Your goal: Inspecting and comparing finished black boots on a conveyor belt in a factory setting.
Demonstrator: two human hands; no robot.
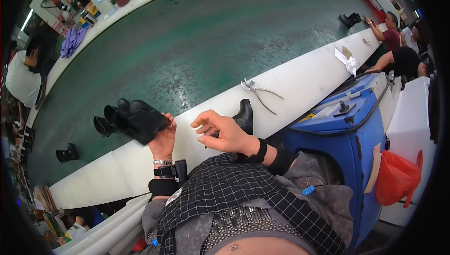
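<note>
Black boots point(135, 116) bunch together over the left part of the green belt. My left hand point(164, 138) has its fingers closed around the nearest one, at its right end; where that boot ends and those behind it begin is hard to make out. To the right, my right hand point(224, 132) is raised above the white ledge, fingers curved and apart, holding nothing. Just beyond it another black boot point(244, 116) stands on the ledge, its lower part covered by the hand. Long-handled metal pincers point(260, 93) lie on the ledge farther off.
The white ledge point(300, 83) borders the wide green belt point(197, 44). A small black boot point(67, 153) rests at far left. A blue machine point(328, 137) with a black cable stands at my right, beside a red bag point(397, 177). Co-workers sit at far right and left.
</note>
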